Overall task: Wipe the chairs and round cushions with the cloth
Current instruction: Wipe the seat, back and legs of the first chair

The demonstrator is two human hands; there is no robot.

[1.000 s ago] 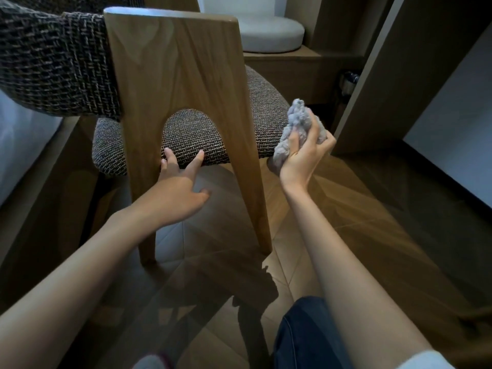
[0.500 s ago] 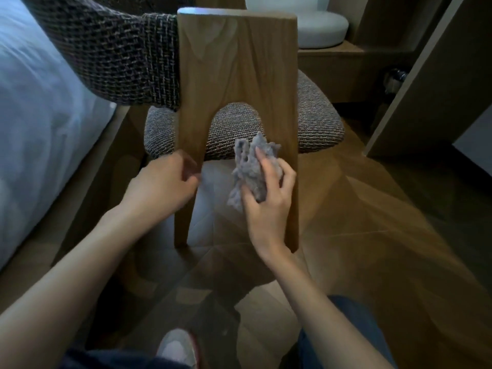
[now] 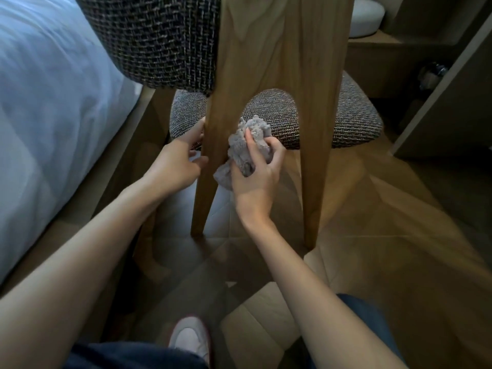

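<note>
I see the grey cloth bunched against the inner edge of the chair back's near wooden leg, inside the arched cut-out, just in front of the woven seat. The right hand grips it, fingers curled round the wad, 1 finger lying straighter across the top. The left hand is at that leg's outer edge, fingers together reaching up along it; I cannot tell whether they clasp it. A bed stands to the left, a white round cushion lies beyond the chair, and 1 white shoe rests on the wood floor.
</note>
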